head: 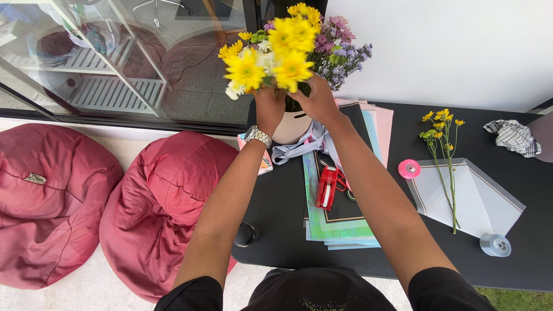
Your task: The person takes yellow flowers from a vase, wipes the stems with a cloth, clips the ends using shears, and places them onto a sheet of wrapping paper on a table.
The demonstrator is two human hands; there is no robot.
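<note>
Yellow flowers (271, 55) in both hands (269, 106)

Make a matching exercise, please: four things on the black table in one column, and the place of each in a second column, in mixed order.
Things:
1. red tape dispenser
2. pink ribbon roll
3. checked cloth
4. yellow flower stem

Places:
A. at the far right edge of the table
B. on the stack of coloured sheets
C. lying across the folded white paper
D. just left of the white paper's top corner

Pairs: 1-B, 2-D, 3-A, 4-C
</note>
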